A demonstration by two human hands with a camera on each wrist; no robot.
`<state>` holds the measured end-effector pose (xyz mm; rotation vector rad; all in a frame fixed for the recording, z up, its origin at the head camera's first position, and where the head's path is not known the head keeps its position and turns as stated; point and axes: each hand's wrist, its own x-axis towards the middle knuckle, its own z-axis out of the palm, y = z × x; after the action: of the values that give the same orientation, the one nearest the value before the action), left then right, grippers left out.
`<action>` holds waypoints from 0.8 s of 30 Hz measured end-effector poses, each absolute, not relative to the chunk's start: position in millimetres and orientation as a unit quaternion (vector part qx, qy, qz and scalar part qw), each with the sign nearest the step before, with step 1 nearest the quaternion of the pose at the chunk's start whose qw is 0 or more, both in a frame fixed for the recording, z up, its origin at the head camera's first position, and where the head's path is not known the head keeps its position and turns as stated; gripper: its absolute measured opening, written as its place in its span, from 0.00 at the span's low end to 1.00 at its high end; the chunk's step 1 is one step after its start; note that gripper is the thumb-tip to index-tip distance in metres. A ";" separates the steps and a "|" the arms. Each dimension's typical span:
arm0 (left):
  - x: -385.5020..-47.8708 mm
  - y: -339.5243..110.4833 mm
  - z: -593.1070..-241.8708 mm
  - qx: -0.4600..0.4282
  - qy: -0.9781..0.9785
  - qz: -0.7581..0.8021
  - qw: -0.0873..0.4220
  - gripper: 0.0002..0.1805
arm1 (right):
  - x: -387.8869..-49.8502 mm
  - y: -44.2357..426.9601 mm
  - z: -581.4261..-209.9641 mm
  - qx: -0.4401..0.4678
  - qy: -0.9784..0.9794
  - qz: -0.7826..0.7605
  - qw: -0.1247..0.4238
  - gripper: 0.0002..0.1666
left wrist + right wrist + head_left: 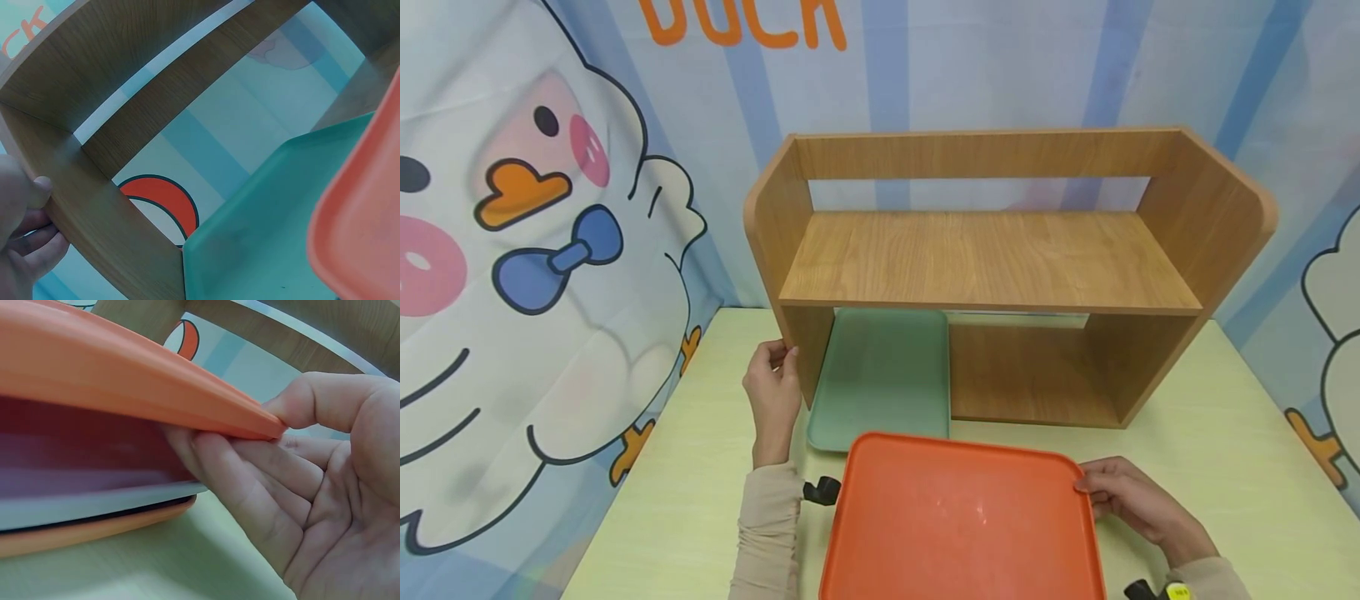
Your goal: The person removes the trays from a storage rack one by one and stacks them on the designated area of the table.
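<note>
A wooden two-tier shelf [992, 258] stands upright on the table. My left hand [772, 404] grips the front edge of its left side panel, the thumb [42, 190] on the near face and fingers curled at the outer side. An orange tray [962, 525] is at the front, its far edge raised in the right wrist view. My right hand [1138, 504] pinches that tray's far right corner, thumb on top and fingers beneath. Inside the lower compartment, at the left, lies a green tray [883, 383] whose front end juts out past the shelf.
Beneath the raised orange tray, the right wrist view shows a white edge [94, 506] and another orange rim [112, 531] on the pale table [662, 500]. A printed curtain [1000, 67] with cartoon ducks hangs behind and at both sides.
</note>
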<state>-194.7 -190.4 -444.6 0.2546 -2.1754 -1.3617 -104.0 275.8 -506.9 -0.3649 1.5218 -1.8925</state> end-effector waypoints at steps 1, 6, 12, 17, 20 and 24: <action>-194.7 -190.4 -444.5 0.095 -0.810 -0.507 0.277 0.10 | -104.2 275.4 -506.8 -0.139 0.584 -0.725 0.337 0.19; -194.6 -190.4 -444.1 0.095 -0.811 -0.506 0.277 0.10 | -105.1 274.0 -506.6 -0.133 0.588 -0.721 0.342 0.18; -194.2 -190.2 -443.8 0.095 -0.812 -0.506 0.275 0.10 | -105.5 274.4 -507.2 -0.125 0.593 -0.716 0.347 0.18; -194.1 -189.7 -443.9 0.097 -0.812 -0.506 0.273 0.10 | -106.0 276.5 -509.3 -0.123 0.591 -0.711 0.359 0.18; -194.1 -189.4 -444.1 0.097 -0.813 -0.504 0.273 0.10 | -106.3 278.6 -509.2 -0.126 0.596 -0.700 0.372 0.18; -194.5 -189.5 -444.7 0.096 -0.813 -0.503 0.278 0.10 | -107.0 279.3 -507.2 -0.133 0.607 -0.683 0.383 0.17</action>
<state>-194.5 -189.5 -444.7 0.2588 -2.1825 -1.3498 -107.0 279.3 -507.2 -0.3402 1.5487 -1.7431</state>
